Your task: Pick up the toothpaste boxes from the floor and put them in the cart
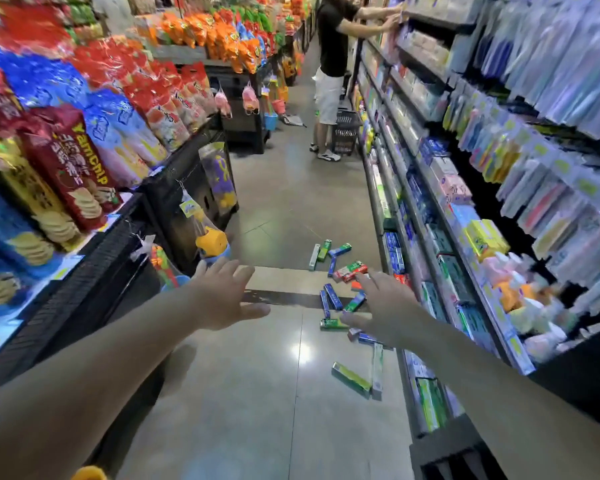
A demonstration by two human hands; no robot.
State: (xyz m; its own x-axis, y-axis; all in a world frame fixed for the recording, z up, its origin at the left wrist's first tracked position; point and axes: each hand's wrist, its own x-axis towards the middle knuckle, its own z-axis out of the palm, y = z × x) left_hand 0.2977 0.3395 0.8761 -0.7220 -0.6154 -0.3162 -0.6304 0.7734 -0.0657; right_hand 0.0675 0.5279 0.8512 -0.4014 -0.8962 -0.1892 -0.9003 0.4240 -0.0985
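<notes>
Several toothpaste boxes lie scattered on the aisle floor beside the right shelving: a red and green box (352,271), blue boxes (332,296), and a yellow-green box (351,379) nearest to me. My left hand (222,296) reaches forward over the floor with spread fingers and holds nothing. My right hand (383,306) stretches out above the scattered boxes, fingers straight, touching none of them that I can tell. No cart is in view.
Snack-bag displays (66,161) line the left side. The right shelving (465,237) carries toothpaste and toothbrushes. Farther down the aisle a person (333,64) reaches into the right shelf with a black basket (345,133) at their feet. The floor (274,393) is glossy tile.
</notes>
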